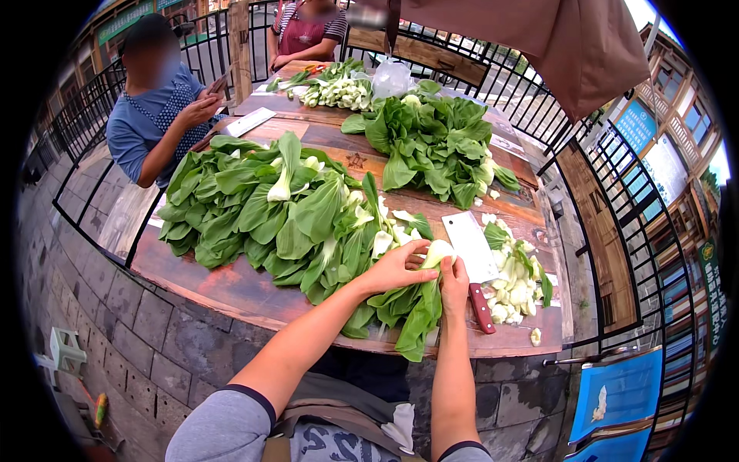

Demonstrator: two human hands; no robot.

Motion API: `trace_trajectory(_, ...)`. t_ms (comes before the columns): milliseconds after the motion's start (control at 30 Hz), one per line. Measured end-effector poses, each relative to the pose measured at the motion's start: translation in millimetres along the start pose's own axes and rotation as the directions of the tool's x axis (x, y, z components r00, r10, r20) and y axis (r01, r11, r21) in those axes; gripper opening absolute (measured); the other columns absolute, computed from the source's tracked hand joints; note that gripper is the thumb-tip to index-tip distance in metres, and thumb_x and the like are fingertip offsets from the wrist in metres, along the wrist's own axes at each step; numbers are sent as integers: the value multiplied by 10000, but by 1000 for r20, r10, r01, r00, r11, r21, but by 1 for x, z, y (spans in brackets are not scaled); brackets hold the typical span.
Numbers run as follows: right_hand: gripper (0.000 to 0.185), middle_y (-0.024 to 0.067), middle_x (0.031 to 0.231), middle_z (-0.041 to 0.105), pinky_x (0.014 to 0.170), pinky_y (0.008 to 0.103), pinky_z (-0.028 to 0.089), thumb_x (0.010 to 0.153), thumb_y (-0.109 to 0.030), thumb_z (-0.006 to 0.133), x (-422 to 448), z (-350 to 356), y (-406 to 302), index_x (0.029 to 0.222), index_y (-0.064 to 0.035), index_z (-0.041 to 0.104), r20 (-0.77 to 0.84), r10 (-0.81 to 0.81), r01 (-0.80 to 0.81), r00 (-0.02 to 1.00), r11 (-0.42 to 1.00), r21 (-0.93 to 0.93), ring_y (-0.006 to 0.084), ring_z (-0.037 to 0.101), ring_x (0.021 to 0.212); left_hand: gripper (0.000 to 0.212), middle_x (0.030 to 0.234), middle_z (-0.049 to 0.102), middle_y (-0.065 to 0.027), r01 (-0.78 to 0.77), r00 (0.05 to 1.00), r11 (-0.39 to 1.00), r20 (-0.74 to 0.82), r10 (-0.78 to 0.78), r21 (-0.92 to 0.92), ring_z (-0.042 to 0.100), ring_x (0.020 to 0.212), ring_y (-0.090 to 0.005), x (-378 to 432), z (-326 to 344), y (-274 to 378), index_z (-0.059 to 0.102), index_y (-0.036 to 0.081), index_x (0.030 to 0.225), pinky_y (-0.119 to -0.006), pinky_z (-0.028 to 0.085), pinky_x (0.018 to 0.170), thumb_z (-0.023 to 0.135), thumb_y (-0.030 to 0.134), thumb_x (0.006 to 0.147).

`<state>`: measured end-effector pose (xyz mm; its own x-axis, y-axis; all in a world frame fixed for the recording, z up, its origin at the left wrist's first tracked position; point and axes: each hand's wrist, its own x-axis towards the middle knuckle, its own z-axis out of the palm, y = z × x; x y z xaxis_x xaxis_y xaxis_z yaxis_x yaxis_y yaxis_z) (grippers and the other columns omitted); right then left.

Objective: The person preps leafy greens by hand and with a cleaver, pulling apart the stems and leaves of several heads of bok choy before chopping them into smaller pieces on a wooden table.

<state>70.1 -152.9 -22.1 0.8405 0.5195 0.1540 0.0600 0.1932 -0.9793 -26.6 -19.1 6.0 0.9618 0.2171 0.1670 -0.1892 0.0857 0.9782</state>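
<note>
Both my hands hold one head of bok choy over the table's near edge, its pale base up and its green leaves hanging towards me. My left hand has its fingers around the stalks from the left, and my right hand grips the base from the right. Just right of them a cleaver with a red handle lies flat on the wooden table. A heap of cut pale bases and trimmed bits lies beyond the cleaver. A large pile of bok choy spreads to the left.
Another bok choy pile lies farther back, near a clear plastic bag. A second cleaver rests by a person holding a phone. Another person is at the far end. Blue chairs and black railings stand at right.
</note>
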Motion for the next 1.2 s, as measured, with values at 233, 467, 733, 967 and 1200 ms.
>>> trace_trajectory(233, 436, 46, 1000, 580, 798, 279, 439, 969, -330, 422, -4, 8, 2, 1165, 44, 531, 49, 5, -19, 999, 957, 289, 144, 546, 909, 605, 1095, 561, -81, 26, 999, 976, -32, -33, -216, 531, 1003, -133, 0, -6, -1, 422, -20, 1230, -277, 429, 883, 735, 146, 740)
trace_trajectory(467, 358, 122, 1035, 577, 835, 321, 437, 938, -296, 480, -22, 45, -46, 1009, 22, 626, 221, -645, 660, 731, 588, -467, 228, 555, 951, 387, 1042, 575, -37, -50, 997, 937, -65, 30, -346, 531, 957, -98, 11, -29, -19, 489, 16, 1147, -248, 425, 839, 641, 144, 814)
trace_trajectory(733, 345, 87, 836, 607, 614, 268, 439, 957, -240, 445, 8, 36, -8, 837, 26, 629, -99, -425, 354, 900, 843, -406, 134, 546, 661, 380, 1009, 583, -22, 43, 998, 925, -24, -56, -378, 541, 888, -78, 12, -27, -19, 513, 22, 1131, -230, 441, 777, 654, 195, 823)
trace_trajectory(967, 334, 80, 789, 625, 598, 269, 444, 951, -264, 455, 13, 24, 12, 912, 23, 623, -122, -191, 133, 974, 918, -374, 119, 550, 616, 295, 977, 628, -90, 129, 990, 818, 34, -134, -561, 620, 832, -146, 5, -32, -7, 567, -8, 1035, -266, 512, 727, 634, 187, 824)
trace_trajectory(1200, 259, 94, 951, 645, 788, 298, 459, 903, -194, 529, -6, 16, 25, 1087, -25, 601, -5, -31, 24, 1000, 864, -503, 186, 606, 896, 391, 1126, 578, -192, 80, 997, 575, 79, -28, -814, 603, 993, -241, -5, -21, 21, 467, -78, 1172, -347, 510, 855, 528, 153, 864)
